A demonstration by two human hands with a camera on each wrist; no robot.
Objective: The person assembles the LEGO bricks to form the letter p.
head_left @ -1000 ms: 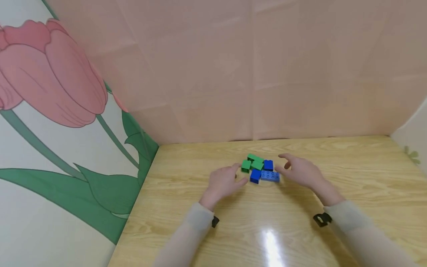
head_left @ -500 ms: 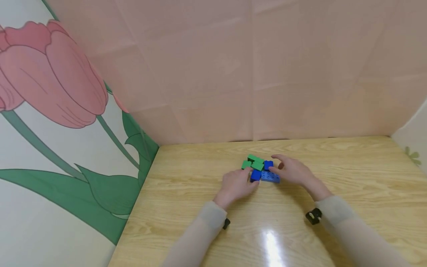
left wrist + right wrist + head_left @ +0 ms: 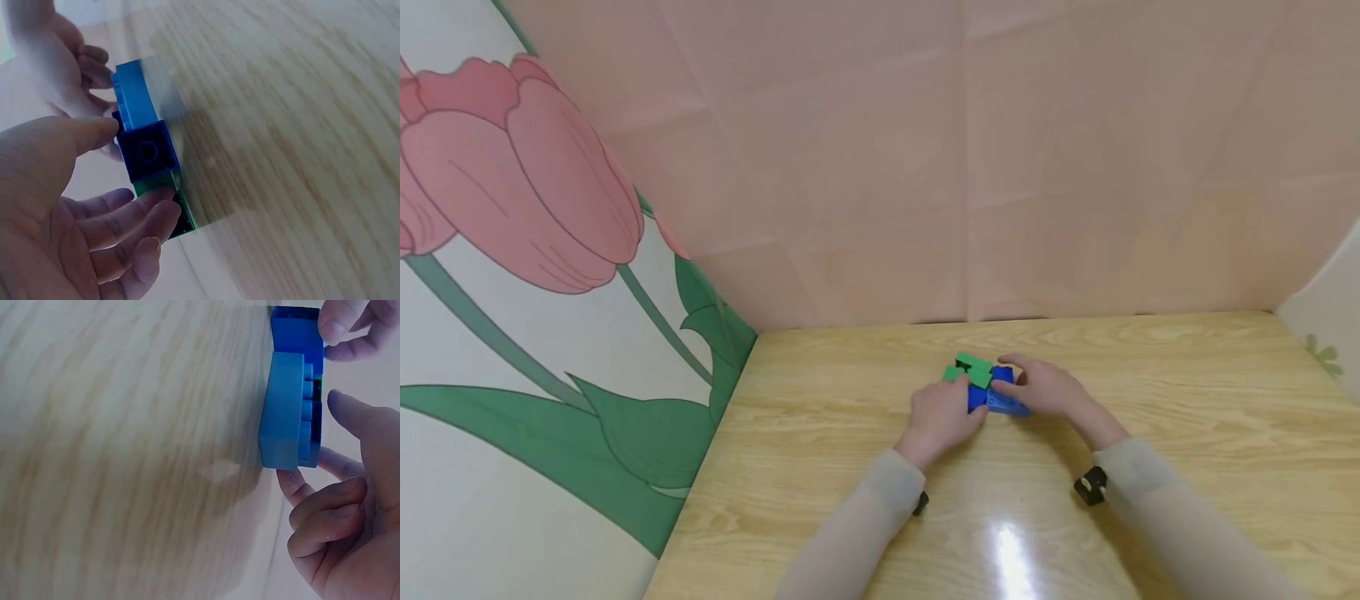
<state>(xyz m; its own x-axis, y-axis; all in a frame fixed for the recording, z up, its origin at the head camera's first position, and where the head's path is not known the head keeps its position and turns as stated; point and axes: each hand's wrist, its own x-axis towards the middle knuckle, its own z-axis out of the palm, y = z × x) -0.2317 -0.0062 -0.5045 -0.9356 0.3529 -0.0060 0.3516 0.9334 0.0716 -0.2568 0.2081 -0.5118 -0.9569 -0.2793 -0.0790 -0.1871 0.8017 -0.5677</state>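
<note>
My left hand pinches a dark blue toy brick between thumb and index finger. In the left wrist view that blue brick has its hollow underside facing the camera. My right hand is around a second dark blue brick; in the right wrist view its thumb stands slightly apart from the bricks. Just in front lies a longer light blue brick, its studs showing in the right wrist view. Several green bricks touch the blue ones at the back left, partly hidden by my left hand.
All bricks lie on a wood-grain table, close to its back edge. Behind it rises a pink cloth-like backdrop. A wall with a painted tulip borders the left side. Dark wrist devices hang under both sleeves.
My left hand has moved right, from beside the green bricks onto the near dark blue brick. My right hand has come left to the other dark blue brick.
</note>
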